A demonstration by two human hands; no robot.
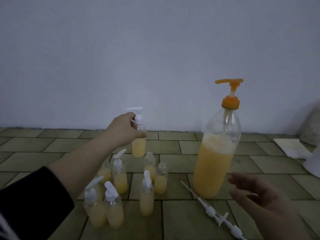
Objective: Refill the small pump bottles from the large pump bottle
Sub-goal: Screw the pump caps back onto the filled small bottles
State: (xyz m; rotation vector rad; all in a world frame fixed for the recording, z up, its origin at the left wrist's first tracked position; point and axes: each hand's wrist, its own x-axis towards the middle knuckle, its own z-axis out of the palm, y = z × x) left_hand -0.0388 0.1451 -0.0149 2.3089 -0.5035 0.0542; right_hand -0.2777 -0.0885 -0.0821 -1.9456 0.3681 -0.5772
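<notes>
The large clear pump bottle (216, 160) with an orange pump head stands on the tiled floor at the right, over half full of orange liquid. My left hand (123, 130) grips a small pump bottle (138, 146) with a white pump at its upper body, at the far end of the group. Several small bottles (119, 174) stand nearer me, partly filled with the same liquid. Two of them (161, 177) have no pump on top. My right hand (256, 193) hovers with relaxed fingers, holding nothing, just right of the large bottle's base.
Two loose white pump heads with dip tubes (214, 212) lie on the floor in front of the large bottle. A white cloth (292, 147) and a pale object (311, 165) sit at the right edge. A plain wall (155, 58) rises behind.
</notes>
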